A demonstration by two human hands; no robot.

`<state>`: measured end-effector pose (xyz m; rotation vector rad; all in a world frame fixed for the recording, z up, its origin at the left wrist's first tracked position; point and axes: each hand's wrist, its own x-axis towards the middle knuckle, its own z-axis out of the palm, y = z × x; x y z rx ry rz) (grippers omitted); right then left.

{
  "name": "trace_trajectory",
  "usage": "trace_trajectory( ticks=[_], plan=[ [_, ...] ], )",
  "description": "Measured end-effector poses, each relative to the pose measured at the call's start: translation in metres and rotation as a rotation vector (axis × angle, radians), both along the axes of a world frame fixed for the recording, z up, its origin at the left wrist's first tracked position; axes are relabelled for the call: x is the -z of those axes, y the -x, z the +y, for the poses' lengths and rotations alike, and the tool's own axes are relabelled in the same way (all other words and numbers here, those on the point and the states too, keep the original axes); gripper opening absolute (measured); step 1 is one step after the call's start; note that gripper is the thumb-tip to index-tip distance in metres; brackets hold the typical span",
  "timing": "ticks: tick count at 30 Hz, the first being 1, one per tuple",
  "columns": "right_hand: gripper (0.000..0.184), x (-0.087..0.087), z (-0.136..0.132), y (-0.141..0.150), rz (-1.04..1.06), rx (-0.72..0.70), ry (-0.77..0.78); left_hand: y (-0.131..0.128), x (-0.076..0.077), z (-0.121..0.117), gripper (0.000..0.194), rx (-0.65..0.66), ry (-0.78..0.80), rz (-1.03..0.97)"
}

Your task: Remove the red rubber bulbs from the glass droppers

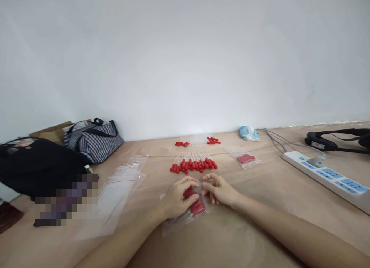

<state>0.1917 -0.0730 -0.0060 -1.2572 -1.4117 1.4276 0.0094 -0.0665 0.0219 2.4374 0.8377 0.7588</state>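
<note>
A clear zip-lock bag (185,221) with several red-bulbed droppers (197,207) in it lies low in the middle of the table. My left hand (177,198) is closed over it, fingers across the top and thumb along the red bulbs. At the bag's right edge, my right hand (221,189) has its fingers curled, with thumb and index finger pinching the plastic near the opening. Just beyond both hands, a row of loose droppers (193,164) lies with the red bulbs facing me and the clear stems pointing away.
Flat clear bags (115,195) lie at the left, beside a black bag (43,168) and a striped bag (94,141). More droppers (213,140) lie near the wall. At the right are a filled bag (245,158), a tissue pack (249,133), a power strip (326,175) and a black strapped device (320,140).
</note>
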Motion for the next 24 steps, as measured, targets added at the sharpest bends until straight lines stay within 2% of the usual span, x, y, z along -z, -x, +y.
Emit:
trace_trajectory(
  ticks=[4, 7, 9, 15, 19, 24],
  plan=[
    [0.021, 0.004, -0.003, -0.011, -0.06, -0.065, -0.287, 0.001, 0.006, -0.001, 0.028, 0.034, 0.045, 0.026],
    [0.007, 0.006, -0.007, -0.016, -0.146, -0.182, -0.387, 0.003, 0.007, 0.001, 0.029, 0.031, 0.062, 0.023],
    [0.009, 0.006, -0.008, -0.018, -0.202, -0.216, -0.442, 0.003, 0.007, 0.001, 0.028, 0.028, 0.07, 0.025],
    [0.011, 0.003, -0.009, -0.018, -0.301, -0.189, -0.57, 0.003, 0.008, 0.002, 0.03, 0.028, 0.055, 0.044],
    [0.012, 0.005, -0.012, -0.018, -0.387, -0.161, -0.823, -0.001, 0.003, 0.005, 0.035, 0.043, -0.035, 0.129],
    [0.013, 0.011, -0.013, -0.02, -0.503, -0.15, -1.066, -0.006, 0.002, 0.012, 0.034, 0.13, -0.187, 0.199]
  ],
)
